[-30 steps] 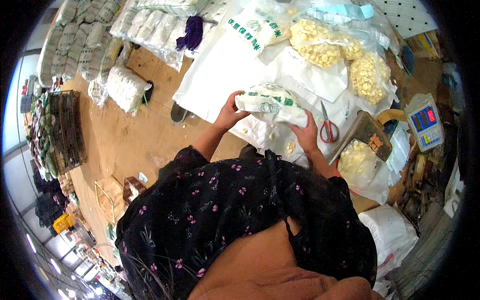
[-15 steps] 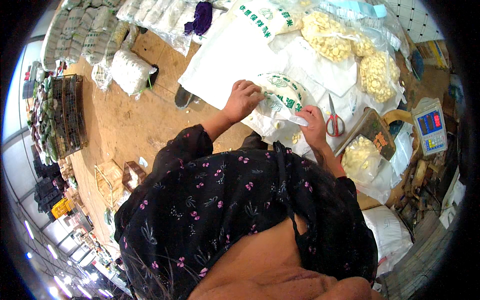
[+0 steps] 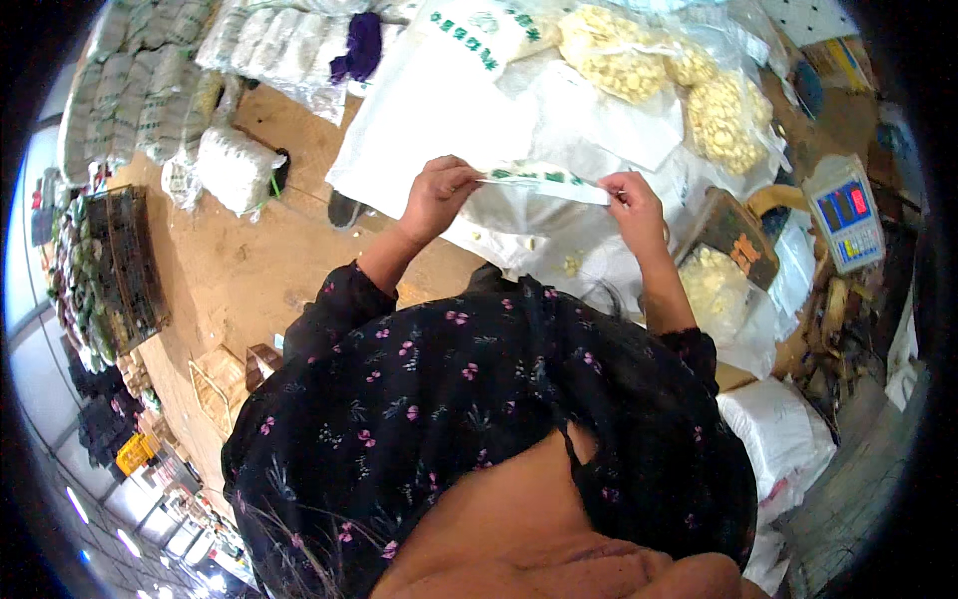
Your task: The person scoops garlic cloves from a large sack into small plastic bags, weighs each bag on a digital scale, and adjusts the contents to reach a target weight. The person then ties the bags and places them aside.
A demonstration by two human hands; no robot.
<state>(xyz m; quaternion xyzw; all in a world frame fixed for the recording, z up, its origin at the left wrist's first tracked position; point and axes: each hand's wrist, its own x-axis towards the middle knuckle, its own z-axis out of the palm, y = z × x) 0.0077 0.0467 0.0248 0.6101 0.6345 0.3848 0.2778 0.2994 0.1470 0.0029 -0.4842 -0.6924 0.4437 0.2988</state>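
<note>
A white plastic bag (image 3: 544, 187) with green print is held up in front of me, its top edge pulled straight between my two hands. My left hand (image 3: 437, 200) pinches the left end of that edge between thumb and fingers. At the right end, my right hand (image 3: 636, 210) grips the corner the same way. What the bag holds is hidden from this angle. Below it, a few loose pale cloves (image 3: 571, 265), which look like peeled garlic, lie on the white sheeting (image 3: 399, 135). Another printed white bag (image 3: 519, 35) lies farther off.
Clear bags of peeled cloves (image 3: 726, 125) lie at the far right. Nearer, an open clear bag of cloves (image 3: 709, 280) sits beside a digital scale (image 3: 846, 215). Wrapped white bundles (image 3: 235, 170) and a dark cloth (image 3: 357, 48) are at the far left, a wire crate (image 3: 125, 265) at left.
Both hands have raised the bag's edge and drawn it taut, with the hands farther apart. The bag's printed face has tipped mostly out of sight. The red-handled scissors are no longer plainly visible.
</note>
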